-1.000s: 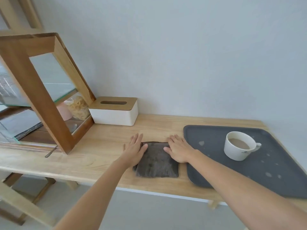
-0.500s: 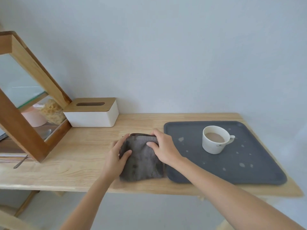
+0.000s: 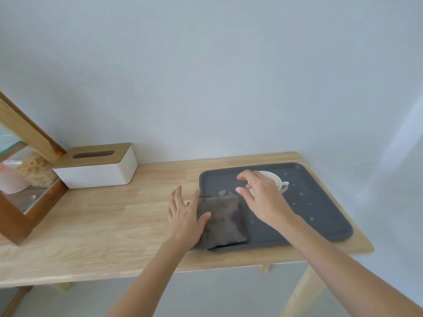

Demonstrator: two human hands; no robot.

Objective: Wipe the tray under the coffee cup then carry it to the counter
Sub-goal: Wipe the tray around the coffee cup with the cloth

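A dark grey tray speckled with pale spots lies at the right end of the wooden table. A white coffee cup stands on its far part, mostly hidden behind my right hand, which hovers just in front of it with fingers spread and curled. A folded grey cloth lies across the tray's left rim, partly on the tray and partly on the table. My left hand rests flat on the cloth's left edge, fingers apart.
A white tissue box with a wooden lid stands at the back left against the wall. A wooden-framed glass cabinet with jars inside fills the far left. The table's right edge lies just past the tray.
The cloth has moved right onto the tray's left rim. My right hand let go of it and went to the cup. My left hand has flattened on the cloth.
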